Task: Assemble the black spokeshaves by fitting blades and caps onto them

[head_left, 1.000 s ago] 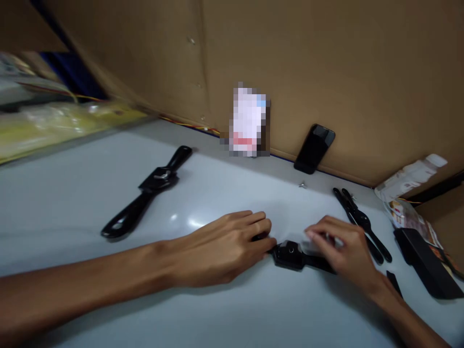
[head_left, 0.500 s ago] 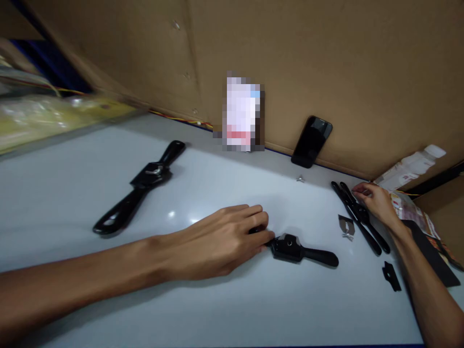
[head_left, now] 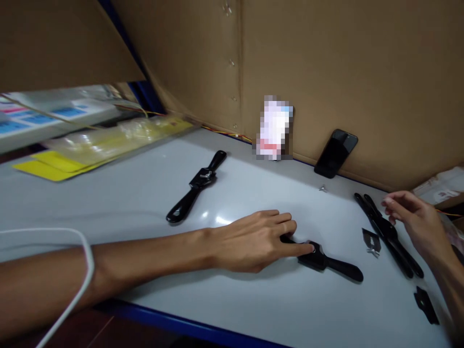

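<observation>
A black spokeshave [head_left: 344, 268] lies on the grey table, and my left hand [head_left: 255, 239] is closed around its left handle. One outstretched finger of that hand presses on the spokeshave's middle, by the screw hole. My right hand [head_left: 416, 217] is at the right, beside two more black spokeshaves [head_left: 400, 256] lying side by side. Its fingertips are pinched together; anything between them is too small to make out. A metal blade [head_left: 369, 236] and a small wing screw [head_left: 372, 252] lie left of that pair. Nearer me is a black cap plate [head_left: 426, 304].
Another spokeshave [head_left: 192, 188] with a wing screw on it lies at the left. A second small screw [head_left: 322, 188] is near the phone [head_left: 335, 153] leaning on the cardboard wall [head_left: 344, 63]. Yellow sheets in plastic [head_left: 72, 164] and a white cable [head_left: 87, 256] are at left.
The view has swung left, so things sit further right. A finger of my left hand has moved onto the spokeshave's middle. My right hand has drawn back slightly from the paired spokeshaves.
</observation>
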Tool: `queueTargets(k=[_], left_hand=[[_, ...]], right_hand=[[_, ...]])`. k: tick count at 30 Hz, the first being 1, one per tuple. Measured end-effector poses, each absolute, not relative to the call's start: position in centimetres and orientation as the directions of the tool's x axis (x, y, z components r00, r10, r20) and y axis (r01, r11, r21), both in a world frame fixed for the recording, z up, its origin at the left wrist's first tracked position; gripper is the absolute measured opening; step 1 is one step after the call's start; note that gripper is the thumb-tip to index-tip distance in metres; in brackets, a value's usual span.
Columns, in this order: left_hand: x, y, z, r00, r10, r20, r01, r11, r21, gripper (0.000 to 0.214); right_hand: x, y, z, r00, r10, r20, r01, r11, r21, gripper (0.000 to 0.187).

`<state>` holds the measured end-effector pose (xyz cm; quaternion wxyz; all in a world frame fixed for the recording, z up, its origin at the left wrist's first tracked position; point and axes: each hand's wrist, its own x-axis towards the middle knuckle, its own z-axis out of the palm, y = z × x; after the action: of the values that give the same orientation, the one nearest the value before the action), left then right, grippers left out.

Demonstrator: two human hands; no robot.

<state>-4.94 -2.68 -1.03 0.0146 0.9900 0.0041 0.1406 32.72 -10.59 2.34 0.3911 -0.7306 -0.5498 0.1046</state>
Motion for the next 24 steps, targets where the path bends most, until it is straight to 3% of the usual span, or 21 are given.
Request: queueTargets(k=[5,12,24], left_hand=[[-4.9,-2.6,-1.2,0.957,0.003,0.288,-0.005,-1.000,0.027,0.052],[-4.8,-2.7,-1.3,0.953,0.004,0.302,-0.005,-1.000,0.029,0.049],[-4.8,-2.8,-1.2,0.947,0.010,0.320,0.000,-1.000,0.030,0.045]], right_hand=[[25.1,-11.9,1.8,0.290,0.948,0.130,0.565,-0.060,-0.823,0.033],[19.1,-14.0,1.0,0.059,0.963,0.261,0.685,0.151,-0.713,0.017],[17.6,-14.4,0.4,0.003,0.945,0.327,0.685,0.236,-0.689,0.010]])
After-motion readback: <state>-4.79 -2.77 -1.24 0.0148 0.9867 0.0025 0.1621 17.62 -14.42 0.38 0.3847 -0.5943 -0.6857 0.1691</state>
